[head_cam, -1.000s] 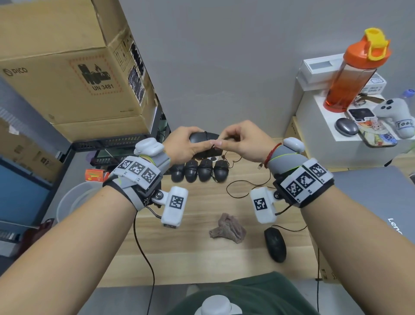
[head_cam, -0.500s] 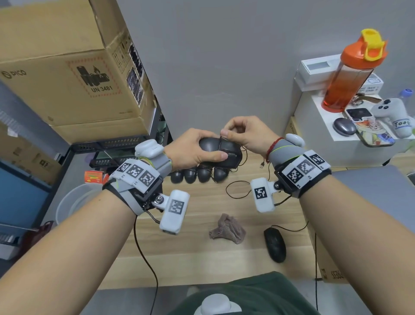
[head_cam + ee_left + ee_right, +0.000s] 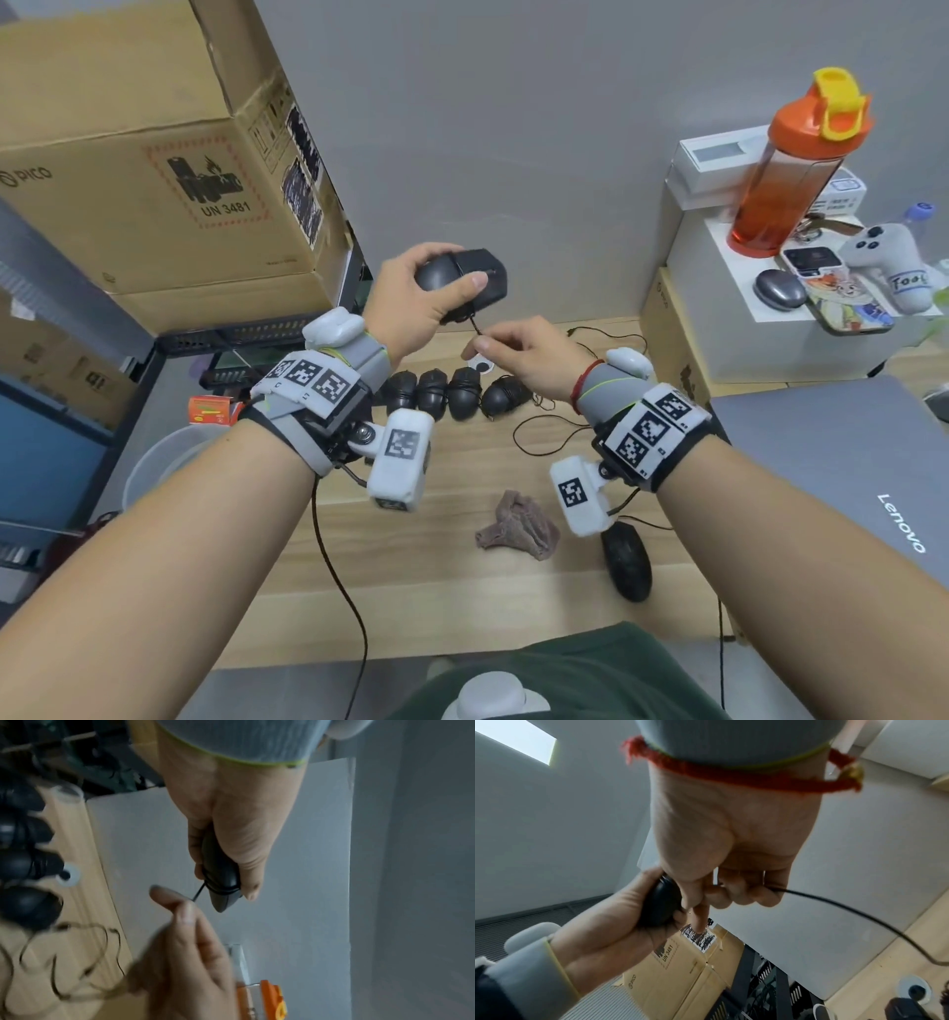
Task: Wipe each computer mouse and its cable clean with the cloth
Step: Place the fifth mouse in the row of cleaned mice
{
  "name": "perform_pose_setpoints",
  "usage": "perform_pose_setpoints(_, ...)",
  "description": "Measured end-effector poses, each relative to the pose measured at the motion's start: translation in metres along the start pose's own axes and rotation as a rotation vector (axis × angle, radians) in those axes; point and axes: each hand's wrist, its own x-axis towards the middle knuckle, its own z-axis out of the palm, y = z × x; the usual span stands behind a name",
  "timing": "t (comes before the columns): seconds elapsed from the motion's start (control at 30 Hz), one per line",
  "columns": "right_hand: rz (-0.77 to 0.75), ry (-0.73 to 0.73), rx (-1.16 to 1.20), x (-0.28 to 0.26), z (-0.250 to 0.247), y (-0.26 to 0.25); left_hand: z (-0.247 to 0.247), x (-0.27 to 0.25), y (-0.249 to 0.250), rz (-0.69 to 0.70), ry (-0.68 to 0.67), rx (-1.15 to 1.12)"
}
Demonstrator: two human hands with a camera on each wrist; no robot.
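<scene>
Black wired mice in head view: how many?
6: one raised in the left hand; four in a row at the desk's back; one by the cloth. Arms may hide more.

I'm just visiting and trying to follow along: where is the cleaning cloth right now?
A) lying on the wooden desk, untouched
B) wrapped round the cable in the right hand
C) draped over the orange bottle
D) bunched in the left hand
A: the cloth lies crumpled on the desk, while the left hand grips a mouse and the right hand pinches its cable.
</scene>
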Motion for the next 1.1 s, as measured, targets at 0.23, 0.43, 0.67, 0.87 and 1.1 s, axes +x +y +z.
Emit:
perform_pose_setpoints(0.23, -0.025, 0.016, -0.08, 0.002, -0.023, -0.019, -0.012, 0.005, -0.012, 0.044, -0.152, 0.591)
perform_pose_setpoints(0.43, -0.092, -0.002, 0.003, 0.008, -0.041, -0.023, -0.015, 0.001, -0.017, -0.003, -0.309, 0.599)
perform_pose_setpoints(0.67, -0.127, 0.096, -0.052, 0.02, -0.051, -0.03, -0.001, -0.006, -0.013, 0.038, -0.411, 0.553)
perform_pose_setpoints(0.87, -0.076, 0.196, 0.102, 0.023, -0.051, -0.006, 0.003, -0.015, 0.0, -0.006, -0.409, 0.205)
perform_pose_setpoints(1.1, -0.015, 0.095, 0.014, 0.009, -0.024, -0.001, 0.007, -0.007, 0.014, 0.03, -0.12, -0.059)
